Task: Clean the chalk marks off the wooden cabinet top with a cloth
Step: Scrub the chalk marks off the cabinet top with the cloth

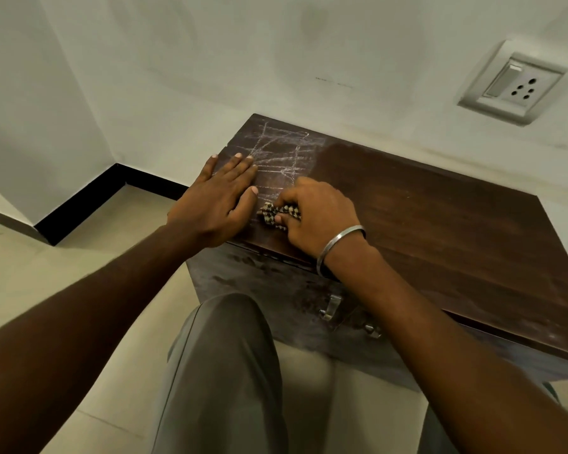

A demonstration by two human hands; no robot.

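Note:
A dark wooden cabinet top (423, 217) stands against the wall. White chalk marks (279, 149) cover its left end; the rest of the wood looks free of chalk. My left hand (222, 194) lies flat with fingers spread on the top's left front corner, over part of the chalk. My right hand (315, 214), with a metal bangle on the wrist, is shut on a bunched checked cloth (273, 214) and presses it on the wood just below the marks. Most of the cloth is hidden inside the fist.
The cabinet front has a metal handle (332, 306) below my right wrist. A wall socket (512, 83) sits above the cabinet at the right. My knee in grey trousers (230, 348) is close to the cabinet front. Tiled floor and a black skirting (89, 198) lie to the left.

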